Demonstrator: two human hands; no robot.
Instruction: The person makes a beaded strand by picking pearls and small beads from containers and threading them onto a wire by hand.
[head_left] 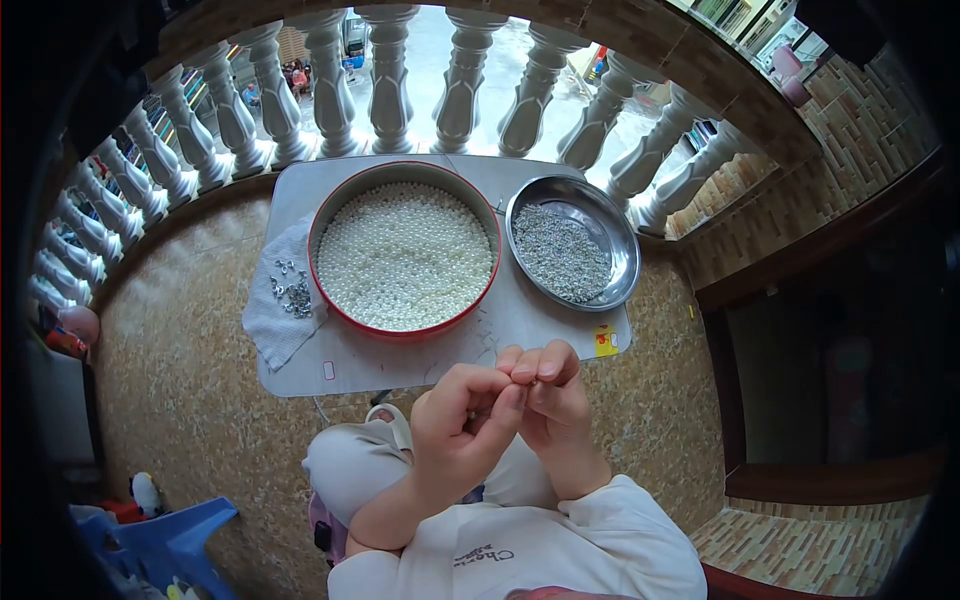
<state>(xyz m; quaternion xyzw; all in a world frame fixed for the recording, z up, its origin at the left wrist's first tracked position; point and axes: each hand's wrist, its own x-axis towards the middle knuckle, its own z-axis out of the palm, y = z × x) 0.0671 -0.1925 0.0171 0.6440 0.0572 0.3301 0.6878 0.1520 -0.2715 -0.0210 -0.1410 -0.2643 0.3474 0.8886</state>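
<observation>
White shirt [530, 545]: lying nearest the camera, showing dark lettering on the chest.
White trousers [358, 468]: spreading beneath the forearms.
Left hand [462, 420]: pressing thumb and index finger together at the tips, curling the other fingers toward the palm.
Right hand [553, 405]: pressing thumb and fingertips together, meeting the left fingertips close to the table's [400, 370] near edge.
Between both hands' fingertips: possibly pinching something tiny, too small and too covered for naming.
Table: standing just beyond the hands, bearing a yellow sticker [606, 341] at the near right corner.
Cloth [287, 345]: lying at the table's left, hanging past the edge, carrying small metal pieces [297, 300].
Red round tin [410, 334]: standing beside the cloth, holding a mass of white beads [405, 255].
Metal dish [622, 245]: resting right of the tin, holding small silvery pieces [560, 255].
White balusters [390, 90]: lining up behind the table.
</observation>
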